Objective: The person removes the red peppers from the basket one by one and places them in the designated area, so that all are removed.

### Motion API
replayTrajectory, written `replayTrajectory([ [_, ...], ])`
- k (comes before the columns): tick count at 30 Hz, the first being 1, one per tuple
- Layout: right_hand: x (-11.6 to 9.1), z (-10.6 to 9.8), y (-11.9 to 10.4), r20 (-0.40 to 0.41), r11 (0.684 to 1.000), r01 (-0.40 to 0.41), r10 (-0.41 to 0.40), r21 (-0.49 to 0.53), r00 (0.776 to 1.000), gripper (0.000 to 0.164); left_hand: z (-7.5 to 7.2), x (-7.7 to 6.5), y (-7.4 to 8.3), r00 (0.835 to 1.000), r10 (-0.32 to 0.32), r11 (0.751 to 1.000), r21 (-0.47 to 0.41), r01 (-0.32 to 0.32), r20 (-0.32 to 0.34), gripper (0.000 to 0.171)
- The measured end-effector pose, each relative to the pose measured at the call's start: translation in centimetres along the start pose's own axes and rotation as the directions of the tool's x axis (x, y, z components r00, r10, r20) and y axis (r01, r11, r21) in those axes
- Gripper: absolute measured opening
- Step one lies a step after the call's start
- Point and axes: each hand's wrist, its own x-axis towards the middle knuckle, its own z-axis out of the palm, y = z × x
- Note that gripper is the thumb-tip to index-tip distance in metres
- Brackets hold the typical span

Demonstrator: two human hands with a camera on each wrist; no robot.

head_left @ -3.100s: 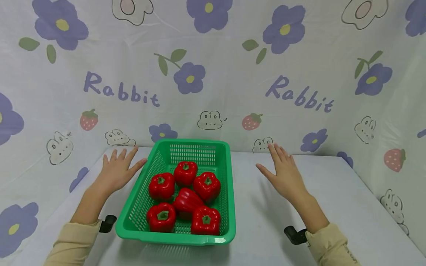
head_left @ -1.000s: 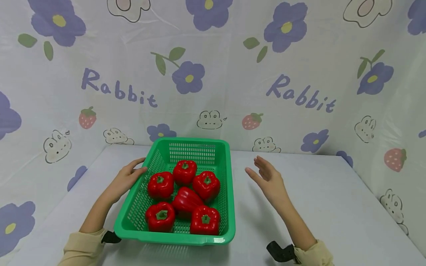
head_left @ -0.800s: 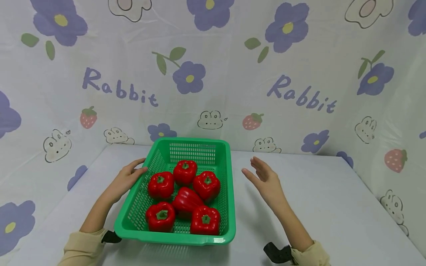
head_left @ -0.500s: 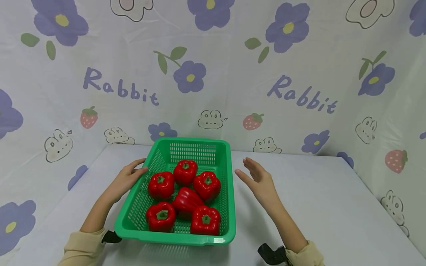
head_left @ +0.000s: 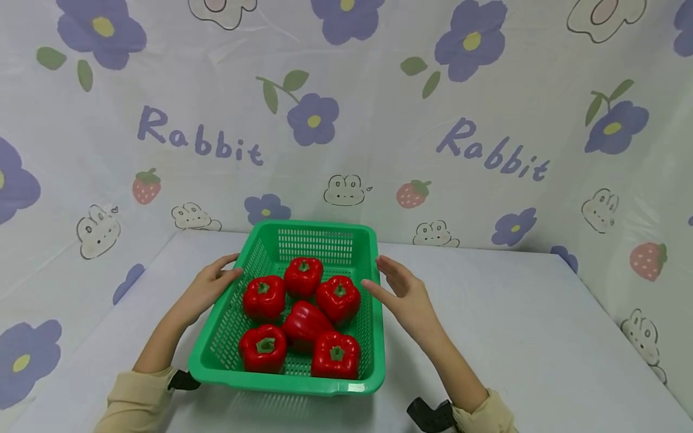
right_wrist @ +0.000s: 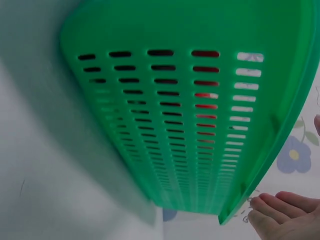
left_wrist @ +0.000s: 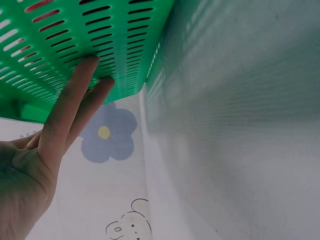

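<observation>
A green slotted plastic basket [head_left: 287, 383] stands on the white table, with several red bell peppers [head_left: 263, 297] inside. My left hand [head_left: 208, 291] is at its left rim, thumb over the edge. In the left wrist view two fingers [left_wrist: 70, 107] reach against the slotted outer wall. My right hand [head_left: 408, 300] is at the right rim, its thumb above the edge and its fingers extended outside. From the right wrist, those fingers [right_wrist: 280, 207] show just past the rim, with a gap. Bits of red show through the slots.
The white table [head_left: 514, 325] reaches out to both sides of the basket. Behind it hangs a white cloth [head_left: 373, 108] printed with purple flowers, rabbits and strawberries. A black wrist device [head_left: 430, 415] sits at the right sleeve.
Both hands were lifted wide of the basket at first. My left hand came to its left rim and stayed there. My right hand has moved left to the right rim. The basket keeps its place.
</observation>
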Motion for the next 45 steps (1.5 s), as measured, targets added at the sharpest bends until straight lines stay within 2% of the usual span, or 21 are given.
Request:
replayTrajectory([
  [11, -0.4, 1.1, -1.2, 0.053, 0.998, 0.045, -0.047, 0.043, 0.997, 0.068, 0.0, -0.1, 0.3, 1.000, 0.002, 1.000, -0.017, -0.002, 0.005, 0.060],
  [22, -0.7, 2.4, -2.1, 0.105, 0.996, 0.013, -0.023, 0.089, 0.994, 0.067, 0.0, 0.0, 0.2, 1.000, -0.001, 1.000, -0.016, 0.001, 0.003, 0.060],
  [31, -0.9, 3.5, -2.4, 0.130, 0.995, 0.030, -0.042, 0.091, 0.991, 0.068, 0.1, 0.1, 0.0, 1.000, 0.004, 1.000, -0.018, -0.004, 0.001, 0.061],
  [45, -1.2, 4.5, -3.0, 0.194, 0.987, -0.013, -0.018, 0.159, 0.981, 0.067, 0.1, 0.1, 0.0, 1.000, -0.004, 1.000, -0.010, 0.004, 0.010, 0.061],
])
